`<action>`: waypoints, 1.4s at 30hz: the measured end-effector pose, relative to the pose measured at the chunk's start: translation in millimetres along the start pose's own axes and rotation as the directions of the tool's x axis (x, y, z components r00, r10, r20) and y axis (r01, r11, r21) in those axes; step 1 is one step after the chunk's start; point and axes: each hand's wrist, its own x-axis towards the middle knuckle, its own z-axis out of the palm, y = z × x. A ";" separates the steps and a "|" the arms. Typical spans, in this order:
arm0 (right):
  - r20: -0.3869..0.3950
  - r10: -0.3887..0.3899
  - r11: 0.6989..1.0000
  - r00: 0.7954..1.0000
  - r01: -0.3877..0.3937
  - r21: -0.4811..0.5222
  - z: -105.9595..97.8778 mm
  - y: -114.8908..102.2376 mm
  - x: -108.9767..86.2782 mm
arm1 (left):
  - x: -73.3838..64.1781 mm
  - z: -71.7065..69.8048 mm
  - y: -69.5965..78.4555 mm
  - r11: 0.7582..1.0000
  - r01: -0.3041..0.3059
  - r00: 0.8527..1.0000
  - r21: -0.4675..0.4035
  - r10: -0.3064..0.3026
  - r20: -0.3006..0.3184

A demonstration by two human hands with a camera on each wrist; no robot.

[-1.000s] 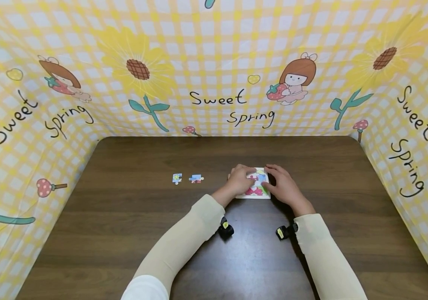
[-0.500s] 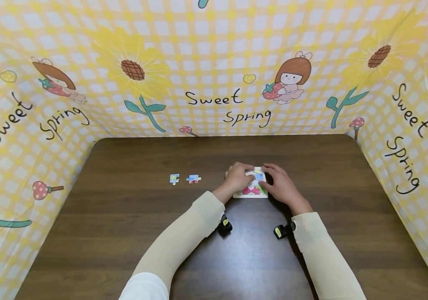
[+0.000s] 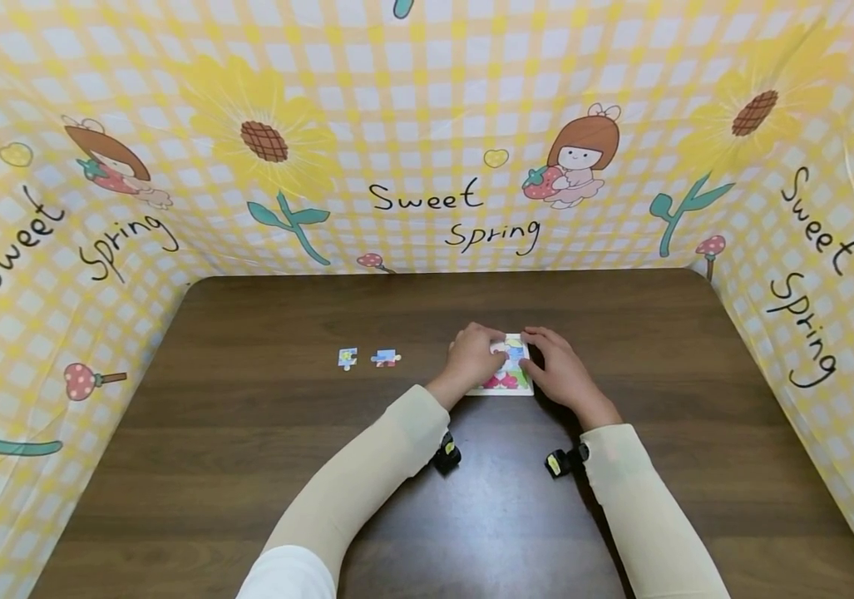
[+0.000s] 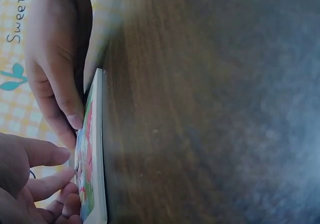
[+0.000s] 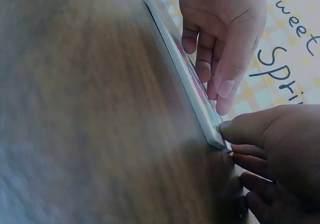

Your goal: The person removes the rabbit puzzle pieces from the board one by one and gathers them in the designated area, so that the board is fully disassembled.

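A small white-framed jigsaw puzzle board [image 3: 501, 393] with a pink, blue and green picture lies flat on the table. My left hand [image 3: 474, 356] reaches over its left part, and the fingertips touch the picture or stop just above it; the hand covers that part. In the right wrist view, the left thumb and forefinger point down, fairly straight, with no piece visible between them. My right hand [image 3: 563, 366] holds the board's right side, thumb on top and other fingers along the edge. Two loose puzzle pieces, one [image 3: 348, 358] farther left and one [image 3: 386, 358] nearer, lie left of the board.
The brown wooden table [image 3: 262, 466] spreads out around the board. A yellow checked cloth [image 3: 427, 108] with printed flowers and lettering rises along its back and both sides. Black wrist cameras, left [image 3: 446, 455] and right [image 3: 560, 462], hang inward below the sleeves.
Both hands stay at the board. Beneath them the blue part of the picture looks slightly shifted, and the left fingers have moved a little. The whole head view has swung slightly; the loose pieces lie unmoved.
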 end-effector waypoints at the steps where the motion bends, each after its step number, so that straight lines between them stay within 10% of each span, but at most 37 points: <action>1: 0.000 -0.001 1.000 1.000 0.001 -0.001 -0.1 -0.4 0.1 | -0.5 -0.1 -0.2 1.000 0.000 1.000 0.001 0.000 0.001; 22: 0.012 0.007 1.000 1.000 -0.008 0.012 -0.4 0.3 -3.0 | 2.0 -3.6 -2.3 0.973 0.063 0.995 -0.221 -0.045 0.084; 42: -0.019 -0.026 1.000 0.999 0.026 0.008 2.0 -1.8 -1.0 | -5.1 -7.0 4.0 0.999 0.004 0.986 -0.039 0.003 0.166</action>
